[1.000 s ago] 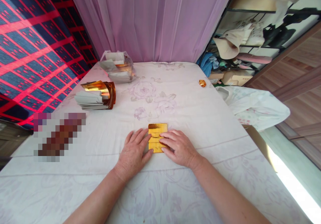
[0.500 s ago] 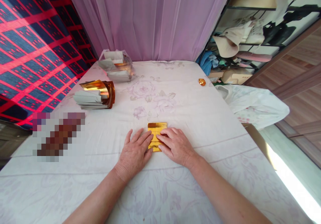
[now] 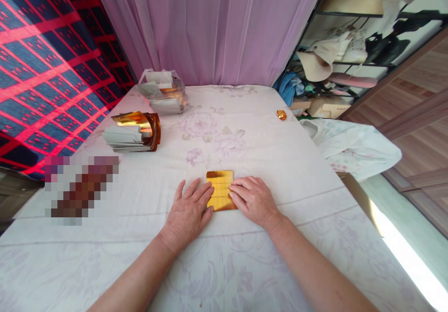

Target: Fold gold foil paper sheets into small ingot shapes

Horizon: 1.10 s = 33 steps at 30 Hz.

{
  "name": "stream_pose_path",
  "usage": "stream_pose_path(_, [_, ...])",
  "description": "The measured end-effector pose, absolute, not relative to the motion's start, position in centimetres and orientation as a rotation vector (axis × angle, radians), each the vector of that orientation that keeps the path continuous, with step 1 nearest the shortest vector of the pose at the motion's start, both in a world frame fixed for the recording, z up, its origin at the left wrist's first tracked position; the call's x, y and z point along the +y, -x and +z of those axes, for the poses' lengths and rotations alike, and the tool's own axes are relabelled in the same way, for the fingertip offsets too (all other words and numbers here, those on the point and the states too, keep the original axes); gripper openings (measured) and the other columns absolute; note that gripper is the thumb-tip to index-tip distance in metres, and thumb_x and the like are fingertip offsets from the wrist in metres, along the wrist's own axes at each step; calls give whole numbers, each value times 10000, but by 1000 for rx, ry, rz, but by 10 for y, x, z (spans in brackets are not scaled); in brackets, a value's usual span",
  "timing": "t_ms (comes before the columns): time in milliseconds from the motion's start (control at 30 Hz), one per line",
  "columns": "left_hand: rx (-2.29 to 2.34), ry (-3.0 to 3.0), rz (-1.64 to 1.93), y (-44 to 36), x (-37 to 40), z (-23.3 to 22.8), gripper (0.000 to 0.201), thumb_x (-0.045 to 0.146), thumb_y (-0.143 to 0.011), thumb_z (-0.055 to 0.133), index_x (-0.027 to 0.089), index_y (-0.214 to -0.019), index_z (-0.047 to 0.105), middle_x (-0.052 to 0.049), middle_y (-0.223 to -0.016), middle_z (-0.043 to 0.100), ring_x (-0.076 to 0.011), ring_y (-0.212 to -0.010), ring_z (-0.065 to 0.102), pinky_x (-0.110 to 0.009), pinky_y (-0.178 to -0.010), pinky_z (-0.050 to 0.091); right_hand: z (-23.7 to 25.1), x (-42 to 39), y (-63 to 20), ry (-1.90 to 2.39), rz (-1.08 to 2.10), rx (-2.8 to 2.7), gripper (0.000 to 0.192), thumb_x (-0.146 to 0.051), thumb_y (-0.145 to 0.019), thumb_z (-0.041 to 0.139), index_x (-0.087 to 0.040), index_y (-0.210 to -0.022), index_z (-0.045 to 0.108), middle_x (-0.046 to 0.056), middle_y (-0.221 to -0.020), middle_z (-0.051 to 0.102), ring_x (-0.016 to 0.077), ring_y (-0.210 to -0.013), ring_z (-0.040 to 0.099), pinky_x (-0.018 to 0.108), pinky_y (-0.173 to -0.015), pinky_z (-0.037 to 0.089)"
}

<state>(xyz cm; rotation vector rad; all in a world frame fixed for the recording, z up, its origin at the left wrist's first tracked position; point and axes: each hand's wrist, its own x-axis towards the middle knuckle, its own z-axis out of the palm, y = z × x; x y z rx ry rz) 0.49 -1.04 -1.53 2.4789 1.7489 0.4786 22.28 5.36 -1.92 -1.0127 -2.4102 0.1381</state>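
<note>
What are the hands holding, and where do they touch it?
Nothing is lifted. The left hand and right hand press flat on the gold paper, fingertips on its left and right edges.

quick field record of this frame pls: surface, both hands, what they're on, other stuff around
surface: bed sheet, white with pale flower print
left hand: flat, fingertips on left edge of gold foil sheet
right hand: flat, fingertips on its right edge
gold foil sheet: lies flat, creased
far left: stack of foil papers; clear bag of papers behind it
far right: small gold piece; white plastic bag
</note>
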Motion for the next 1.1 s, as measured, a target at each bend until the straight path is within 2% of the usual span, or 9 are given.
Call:
stream_pose_path(100, [1746, -2479, 470, -6, -10, -15, 394, 320, -910, 518, 257, -1292, 590, -40, -1368, 595, -312, -1342, 445, -578, -1164, 189, -17, 53, -217, 1057, 156, -2467, 286, -299, -904, 587, -203, -1156, 685, 85, -1009, 653, 220, -901, 558, 380, -795, 447])
stream_pose_path(167, [1746, -2477, 468, -6, -10, -14, 398, 315, -909, 515, 252, -1295, 586, -38, -1370, 593, -312, -1338, 450, -581, -1163, 189, -14, 53, -212, 1093, 159, -2508, 314, -343, -897, 605, -226, -1179, 678, 83, -984, 624, 221, -884, 538, 381, -787, 444])
stream_pose_path(333, [1743, -2475, 466, -6, -10, -14, 406, 309, -904, 510, 247, -1298, 585, -41, -1373, 590, -312, -1335, 451, -580, -1164, 184, -9, 53, -206, 1161, 136, -2563, 305, -414, -877, 644, -266, -1139, 696, 60, -929, 595, 215, -856, 520, 372, -756, 405])
stream_pose_path(533, [1746, -2442, 469, -6, -10, -11, 408, 325, -898, 524, 262, -1298, 577, -27, -1362, 598, -312, -1309, 462, -576, -1159, 172, -10, 54, -215, 1182, 86, -2534, 248, -393, -895, 631, -258, -1082, 723, 50, -925, 641, 207, -844, 537, 375, -742, 384])
stream_pose_path(833, [1721, -2473, 421, -14, -2, -5, 560, 532, -868, 566, 215, -1330, 556, -108, -1250, 614, -316, -1201, 499, -590, -1138, 192, -13, 56, -228, 1189, 78, -2486, 189, -330, -896, 634, -248, -1030, 738, 49, -950, 673, 204, -857, 565, 377, -758, 404])
stream_pose_path(1100, [1763, -2503, 486, -16, -4, -4, 565, 558, -863, 561, 179, -1281, 585, -124, -1203, 628, -314, -1166, 534, -577, -1144, 187, -17, 57, -227, 1186, 99, -2438, 177, -316, -896, 634, -247, -1015, 746, 55, -945, 671, 199, -870, 569, 360, -776, 419])
